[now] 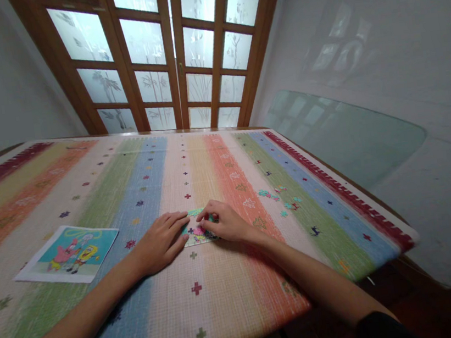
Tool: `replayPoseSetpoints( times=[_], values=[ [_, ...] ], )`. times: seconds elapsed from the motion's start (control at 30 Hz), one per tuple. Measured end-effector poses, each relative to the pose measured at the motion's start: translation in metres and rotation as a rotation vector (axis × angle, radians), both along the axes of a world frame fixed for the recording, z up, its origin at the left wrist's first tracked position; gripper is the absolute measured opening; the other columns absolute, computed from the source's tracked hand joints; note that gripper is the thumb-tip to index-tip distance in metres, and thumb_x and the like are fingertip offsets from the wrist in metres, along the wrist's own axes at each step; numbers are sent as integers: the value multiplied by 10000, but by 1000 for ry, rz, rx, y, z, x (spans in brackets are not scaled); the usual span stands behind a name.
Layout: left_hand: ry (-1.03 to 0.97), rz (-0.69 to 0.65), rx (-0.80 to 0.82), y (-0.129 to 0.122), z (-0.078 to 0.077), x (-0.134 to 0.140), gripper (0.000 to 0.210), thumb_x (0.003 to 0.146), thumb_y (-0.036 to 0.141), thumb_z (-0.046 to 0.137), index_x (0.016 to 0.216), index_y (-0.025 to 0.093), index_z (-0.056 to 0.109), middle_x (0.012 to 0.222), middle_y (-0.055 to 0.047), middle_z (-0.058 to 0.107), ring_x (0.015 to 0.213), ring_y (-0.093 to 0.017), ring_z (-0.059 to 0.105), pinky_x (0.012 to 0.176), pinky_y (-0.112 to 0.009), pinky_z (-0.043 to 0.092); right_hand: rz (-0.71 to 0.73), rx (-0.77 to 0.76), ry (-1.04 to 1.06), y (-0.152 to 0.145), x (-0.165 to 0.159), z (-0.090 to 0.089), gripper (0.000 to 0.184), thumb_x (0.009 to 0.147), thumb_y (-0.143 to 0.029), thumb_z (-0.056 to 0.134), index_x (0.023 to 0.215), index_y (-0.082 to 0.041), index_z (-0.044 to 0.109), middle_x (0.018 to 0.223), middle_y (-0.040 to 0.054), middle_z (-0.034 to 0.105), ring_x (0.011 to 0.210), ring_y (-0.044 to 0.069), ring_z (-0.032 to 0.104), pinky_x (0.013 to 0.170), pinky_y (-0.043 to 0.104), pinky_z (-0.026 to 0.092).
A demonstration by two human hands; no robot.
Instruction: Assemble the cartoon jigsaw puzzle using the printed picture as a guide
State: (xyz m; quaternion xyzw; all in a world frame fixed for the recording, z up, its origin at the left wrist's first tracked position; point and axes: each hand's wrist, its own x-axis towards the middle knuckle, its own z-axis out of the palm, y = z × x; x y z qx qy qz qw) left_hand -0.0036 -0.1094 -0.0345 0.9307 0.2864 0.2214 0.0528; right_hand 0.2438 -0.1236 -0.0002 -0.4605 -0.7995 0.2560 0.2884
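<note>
A small, partly assembled jigsaw puzzle (199,234) lies on the striped tablecloth, showing green along its far edge and pink and dark patches nearer me. Along its left side rests my left hand (161,243), fingers stretched out and the tips touching the puzzle. My right hand (223,222) is over the puzzle's right part, thumb and forefinger pinched together. Whatever is between those fingertips is too small to make out. To the right, loose jigsaw pieces (268,194) in teal, pink and red are scattered on the cloth. The right hand covers part of the puzzle.
A printed sheet with cartoon figures (73,254) lies flat left of my left hand. The striped tablecloth (209,298) covers the table. Wooden doors with frosted panes (147,52) stand beyond the far edge, and a glass panel (345,131) leans by the right wall.
</note>
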Motion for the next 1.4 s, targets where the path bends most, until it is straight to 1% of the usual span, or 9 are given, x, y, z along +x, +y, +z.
replayPoseSetpoints(
  times=[0.17, 0.33, 0.47, 0.57, 0.7, 0.83, 1.03, 1.17, 1.4],
  values=[
    [-1, 6, -5, 0, -1, 0, 387, 1065, 386, 427, 1349, 181, 591, 1406, -138, 636, 1302, -286, 576, 1132, -514, 442, 85, 87, -60, -2, 7, 0, 227, 889, -37, 627, 944, -179, 796, 945, 50, 613, 948, 185, 582, 895, 327, 462],
    [8, -2, 10, 0, -1, 0, 391, 1074, 389, 405, 1352, 180, 583, 1398, -138, 637, 1305, -283, 574, 1139, -515, 437, 219, 76, -195, -7, 8, 0, 313, 893, -22, 576, 968, -216, 810, 1035, 72, 597, 1022, 202, 558, 959, 354, 461],
    [3, 6, 10, -1, 1, 0, 388, 1069, 392, 418, 1349, 187, 591, 1401, -136, 635, 1298, -287, 579, 1141, -515, 437, 226, 96, -201, 0, 20, 5, 355, 880, -16, 557, 1044, -221, 797, 1063, 74, 603, 1042, 210, 554, 970, 361, 454],
    [5, 6, 2, -1, 2, 0, 385, 1065, 387, 426, 1356, 197, 592, 1414, -131, 628, 1299, -291, 580, 1140, -513, 440, 134, 147, -171, 12, 40, 12, 379, 842, 4, 540, 1059, -193, 779, 1016, 73, 619, 993, 210, 567, 923, 355, 463],
    [11, 3, 6, -1, 1, -1, 381, 1073, 384, 413, 1364, 198, 576, 1413, -128, 629, 1305, -288, 579, 1149, -516, 432, -35, 236, -163, 26, 81, 22, 409, 784, 32, 480, 959, -174, 786, 951, 73, 650, 935, 208, 593, 889, 352, 459],
    [21, 3, 23, 0, -2, -1, 378, 1081, 385, 409, 1358, 176, 560, 1412, -145, 625, 1310, -288, 575, 1146, -526, 430, -195, 271, -201, 33, 127, 28, 375, 778, -33, 484, 891, -192, 804, 895, 72, 694, 860, 209, 604, 864, 351, 464],
    [15, 3, 13, 1, -3, -2, 370, 1073, 378, 425, 1375, 202, 545, 1426, -126, 620, 1312, -286, 576, 1141, -527, 435, -574, 333, -124, 39, 191, 15, 325, 720, -112, 470, 759, -195, 782, 804, 72, 742, 798, 226, 644, 844, 362, 482],
    [13, 1, 16, 1, -2, -2, 375, 1072, 382, 423, 1378, 201, 544, 1421, -124, 623, 1305, -284, 580, 1148, -525, 429, -833, 275, -49, 38, 222, 1, 279, 688, -139, 470, 674, -199, 742, 796, 87, 765, 779, 244, 670, 818, 367, 502],
    [7, 12, 4, 0, 0, -2, 386, 1069, 407, 420, 1374, 207, 545, 1416, -119, 623, 1309, -285, 575, 1155, -509, 428, -891, 236, -144, 32, 251, -6, 248, 677, -162, 516, 699, -208, 759, 772, 91, 755, 703, 234, 636, 731, 349, 494]
  ],
)
